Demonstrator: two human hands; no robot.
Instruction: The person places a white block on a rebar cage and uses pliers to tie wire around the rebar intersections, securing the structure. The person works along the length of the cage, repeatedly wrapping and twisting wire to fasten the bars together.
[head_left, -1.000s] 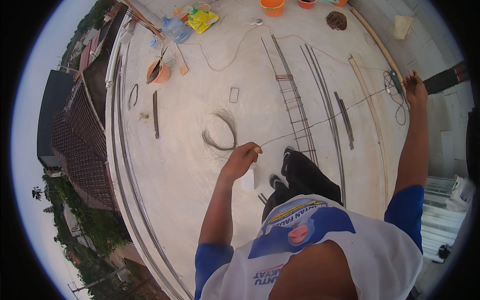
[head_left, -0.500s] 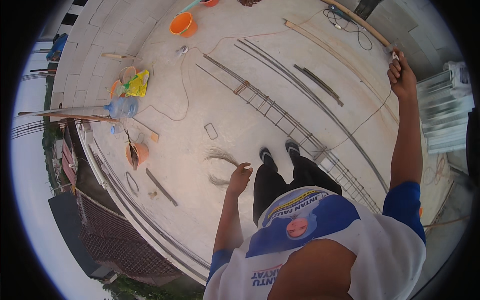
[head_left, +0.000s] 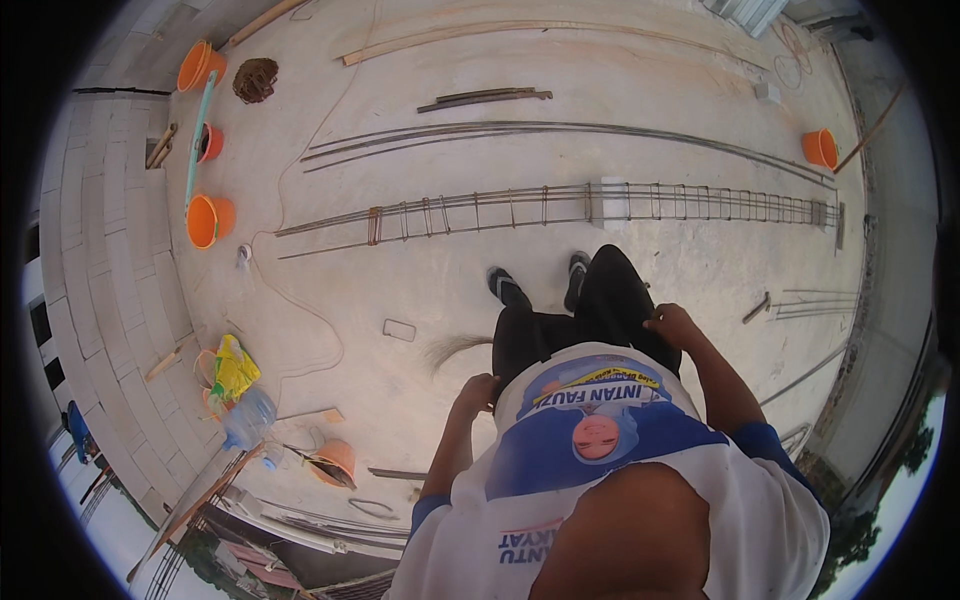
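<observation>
Black trousers (head_left: 575,328) sit beneath both hands: the left hand (head_left: 478,393) at the left thigh, its fingers too hidden to tell, and the right hand (head_left: 672,325) at the right thigh, fingers curled, whether clamped on cloth I cannot tell. Past the left hand, wire (head_left: 458,348) lies beside the leg. Farther out: rebar cage (head_left: 545,205), loose bars (head_left: 540,127), plank (head_left: 540,25).

A pale, faintly stained concrete floor (head_left: 420,280) stretched beneath and ahead of the fingers (head_left: 487,384). Well to their left stood a wall of large light-grey blocks (head_left: 118,300), joints showing. Far to their right, a dark rough seam (head_left: 868,245) edged the floor; behind it, past greenery (head_left: 862,535), pale sky (head_left: 928,470) gave soft daylight.
</observation>
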